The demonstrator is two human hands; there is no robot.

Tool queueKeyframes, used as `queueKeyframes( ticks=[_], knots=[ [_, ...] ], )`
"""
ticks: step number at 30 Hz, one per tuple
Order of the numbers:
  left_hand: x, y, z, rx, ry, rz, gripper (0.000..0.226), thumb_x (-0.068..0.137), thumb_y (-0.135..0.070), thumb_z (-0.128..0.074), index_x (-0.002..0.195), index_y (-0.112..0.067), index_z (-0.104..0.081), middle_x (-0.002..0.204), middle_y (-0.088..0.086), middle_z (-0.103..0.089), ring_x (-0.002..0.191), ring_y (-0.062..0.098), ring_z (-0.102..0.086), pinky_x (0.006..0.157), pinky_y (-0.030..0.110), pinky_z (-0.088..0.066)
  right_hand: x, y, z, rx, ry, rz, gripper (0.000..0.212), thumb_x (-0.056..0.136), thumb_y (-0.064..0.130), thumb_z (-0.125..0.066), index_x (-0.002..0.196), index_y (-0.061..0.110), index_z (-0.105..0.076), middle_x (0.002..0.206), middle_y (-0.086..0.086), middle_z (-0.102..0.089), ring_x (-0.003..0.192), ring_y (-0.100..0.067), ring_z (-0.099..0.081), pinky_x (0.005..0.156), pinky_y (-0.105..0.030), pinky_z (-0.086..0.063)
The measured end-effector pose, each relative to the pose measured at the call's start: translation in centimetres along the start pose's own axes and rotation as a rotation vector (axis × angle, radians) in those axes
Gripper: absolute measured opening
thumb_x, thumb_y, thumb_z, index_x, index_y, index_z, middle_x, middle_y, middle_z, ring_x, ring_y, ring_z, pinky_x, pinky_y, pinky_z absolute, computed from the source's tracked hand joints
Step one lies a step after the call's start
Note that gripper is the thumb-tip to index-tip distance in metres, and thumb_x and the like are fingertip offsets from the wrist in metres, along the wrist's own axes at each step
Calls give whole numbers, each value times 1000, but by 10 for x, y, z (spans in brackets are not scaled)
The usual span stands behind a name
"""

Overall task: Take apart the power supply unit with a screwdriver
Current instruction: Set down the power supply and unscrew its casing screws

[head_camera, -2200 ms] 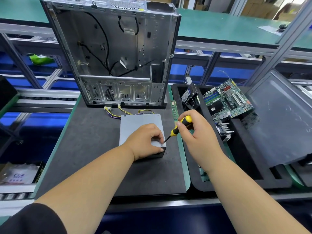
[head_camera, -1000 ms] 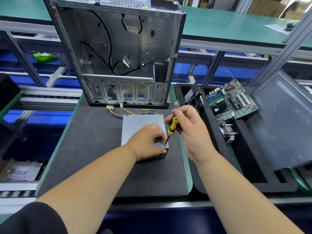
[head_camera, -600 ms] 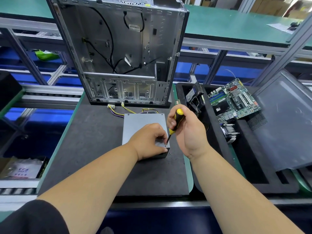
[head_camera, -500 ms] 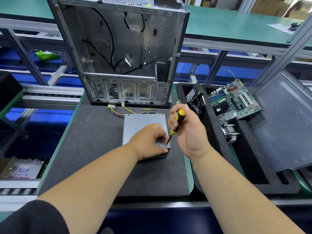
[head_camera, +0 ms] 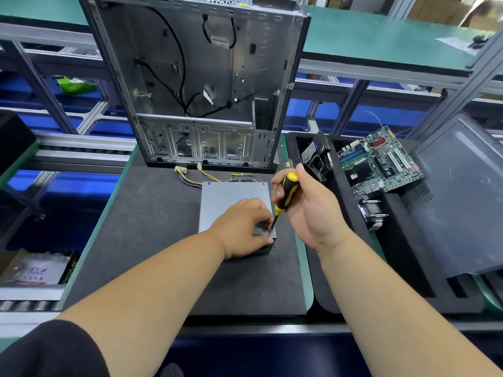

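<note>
While right hand (head_camera: 310, 205) holds screwdriver (head_camera: 285, 195), tip at power supply (head_camera: 231, 193) corner

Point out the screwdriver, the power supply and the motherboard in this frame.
screwdriver (head_camera: 288, 189): head view, on the yellow-and-black handle.
power supply (head_camera: 231, 194): head view, on its bare grey top.
motherboard (head_camera: 381, 161): head view, on the middle of the green board.

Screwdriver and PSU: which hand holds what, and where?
Right hand grips the screwdriver by its yellow-black handle. Left hand holds the power supply unit at its near right corner.
</note>
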State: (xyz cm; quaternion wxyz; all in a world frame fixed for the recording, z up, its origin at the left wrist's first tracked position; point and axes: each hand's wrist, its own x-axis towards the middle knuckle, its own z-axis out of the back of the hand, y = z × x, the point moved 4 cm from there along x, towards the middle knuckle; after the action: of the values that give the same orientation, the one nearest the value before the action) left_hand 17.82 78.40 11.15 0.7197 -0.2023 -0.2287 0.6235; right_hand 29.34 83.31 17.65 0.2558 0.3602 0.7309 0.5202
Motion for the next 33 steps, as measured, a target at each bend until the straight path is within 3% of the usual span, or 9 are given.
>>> queueKeyframes(
  ticks=[4,9,11,17,21,26,29,33],
  knots=[
    [0,0,0,-12,-18,2,22,79,-34,-79,89,-27,-60,92,-10,-41,93,16,-40,81,30,-36,-1,-5,-7,67,0,-15,54,107,41,-26,80,13,-63,60,0,-39,58,-13,-39,60,-21,-38],
    [1,0,0,17,-19,-11,23,79,-35,-78,88,-24,-61,92,-9,-40,92,14,-38,79,27,-32,-3,-2,-8,32,6,21,22,94,34,-45,86,14,-48,61,1,-42,59,-15,-40,58,-21,-39],
    [1,0,0,8,-11,-9,23,79,-35,-78,87,-27,-58,94,-9,-41,93,15,-39,81,28,-33,-2,-2,-5,2,5,23,19,94,31,-46,84,15,-45,63,1,-46,62,-17,-43,63,-24,-39],
    [1,-2,1,24,19,2,24,81,-38,-76,92,-24,-61,100,-4,-50,100,22,-48,90,39,-44,1,2,6,-16,-31,-46,23,90,33,-55,80,15,-65,81,-4,-62,75,-20,-60,75,-31,-48],
    [0,-2,2,-15,5,10,23,80,-35,-78,88,-29,-57,100,-4,-51,99,21,-47,89,38,-44,2,1,2,37,-29,-48,40,101,36,-44,80,9,-64,70,-4,-53,70,-20,-49,74,-30,-44],
    [0,-3,2,-23,-2,14,28,79,-34,-78,85,-33,-51,98,-5,-48,98,21,-46,87,37,-43,2,-4,-5,78,-35,-26,54,107,39,-28,75,10,-60,59,-2,-38,59,-16,-36,61,-26,-35],
    [0,-1,1,-16,-11,7,22,79,-33,-79,88,-25,-60,96,-8,-45,97,19,-45,86,33,-40,1,-4,-7,67,-13,-8,42,101,43,-36,82,11,-56,60,-1,-36,58,-15,-35,59,-25,-33],
    [1,0,1,-2,-27,-12,22,79,-33,-79,89,-23,-62,93,-9,-42,92,16,-40,81,29,-36,0,-2,-4,-5,-20,19,17,93,31,-47,86,16,-46,64,-2,-47,62,-18,-42,62,-26,-38]
  ],
)
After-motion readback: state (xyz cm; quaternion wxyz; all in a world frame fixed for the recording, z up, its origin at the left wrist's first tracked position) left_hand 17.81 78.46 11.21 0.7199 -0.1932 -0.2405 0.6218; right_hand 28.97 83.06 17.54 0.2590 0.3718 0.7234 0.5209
